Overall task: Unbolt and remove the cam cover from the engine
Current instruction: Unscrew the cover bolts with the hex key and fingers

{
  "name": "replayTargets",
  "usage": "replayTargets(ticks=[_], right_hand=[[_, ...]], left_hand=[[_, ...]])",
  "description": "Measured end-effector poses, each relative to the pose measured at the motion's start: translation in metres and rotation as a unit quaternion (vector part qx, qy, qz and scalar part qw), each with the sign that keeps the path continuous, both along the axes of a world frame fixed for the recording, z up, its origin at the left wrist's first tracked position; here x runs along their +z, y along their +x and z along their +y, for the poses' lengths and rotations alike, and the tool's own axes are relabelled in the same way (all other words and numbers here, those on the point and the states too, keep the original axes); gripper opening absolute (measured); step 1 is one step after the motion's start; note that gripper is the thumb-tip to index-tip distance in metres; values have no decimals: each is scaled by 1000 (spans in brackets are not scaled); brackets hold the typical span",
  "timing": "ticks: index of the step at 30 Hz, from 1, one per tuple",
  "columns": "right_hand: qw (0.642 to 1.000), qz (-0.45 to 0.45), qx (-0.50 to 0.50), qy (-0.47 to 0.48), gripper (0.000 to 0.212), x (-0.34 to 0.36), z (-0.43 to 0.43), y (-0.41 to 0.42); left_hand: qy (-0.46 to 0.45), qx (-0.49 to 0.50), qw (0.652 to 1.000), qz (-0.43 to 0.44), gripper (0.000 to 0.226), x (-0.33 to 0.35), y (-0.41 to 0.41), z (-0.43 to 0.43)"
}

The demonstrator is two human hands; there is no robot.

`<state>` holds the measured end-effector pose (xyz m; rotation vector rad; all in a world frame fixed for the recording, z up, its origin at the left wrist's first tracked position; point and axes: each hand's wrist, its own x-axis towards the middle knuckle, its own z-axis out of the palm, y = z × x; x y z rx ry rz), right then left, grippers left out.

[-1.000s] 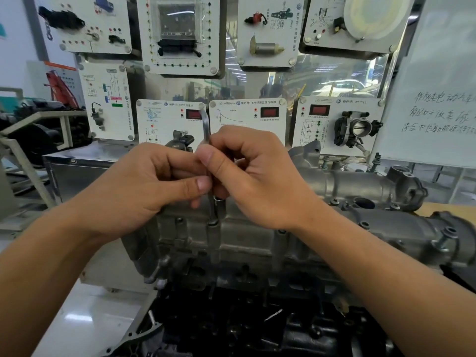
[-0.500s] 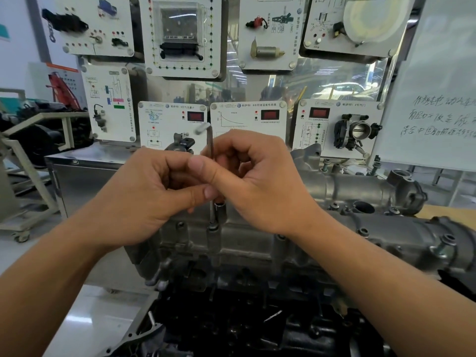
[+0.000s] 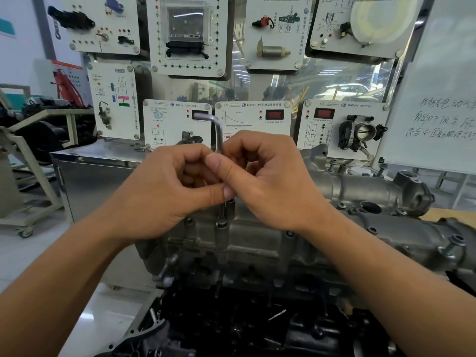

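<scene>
A grey cast-metal cam cover (image 3: 365, 228) lies across the top of the engine, running from the centre to the right edge. An L-shaped hex key (image 3: 219, 132) stands upright over a bolt (image 3: 222, 224) on the cover's near left rim, its short arm pointing left. My left hand (image 3: 164, 194) and my right hand (image 3: 268, 181) meet around the key's shaft, and the fingers and thumbs of both pinch it. The shaft's middle is hidden by my fingers. Another bolt (image 3: 450, 247) stands raised at the cover's right end.
White training panels with sensors and displays, including a throttle-body panel (image 3: 342, 130), hang right behind the engine. A whiteboard (image 3: 438, 99) stands at the right. A steel cabinet (image 3: 98, 176) sits left of the engine, and the dark engine block (image 3: 257, 325) lies below the cover.
The key's short arm has swung round and now points left. Both hands have stayed pinched on the shaft with small shifts of the fingers.
</scene>
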<state>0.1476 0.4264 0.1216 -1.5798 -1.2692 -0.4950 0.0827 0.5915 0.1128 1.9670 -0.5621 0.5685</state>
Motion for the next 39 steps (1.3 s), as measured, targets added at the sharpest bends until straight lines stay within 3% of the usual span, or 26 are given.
replayTargets(ticks=[7,14,18,24,30,39], right_hand=[[1000,-6,18,-19,23,0,0,2],[1000,-11,5,19,9,-1,2,1],[1000,3,-1,28,15,0,3,3],[999,11,-4,34,12,0,3,4],[1000,-6,-8,22,11,0,2,6],[999,-38,9,-10,15,1,1,5]], left_hand=[[18,-46,998,51,25,4,-5,5],[13,-1,1000,4,18,1,-2,-1],[25,23,999,-27,22,0,0,-1],[9,34,999,-21,28,0,5,-2],[32,7,999,2,20,2,0,0],[19,47,998,-21,36,1,1,0]])
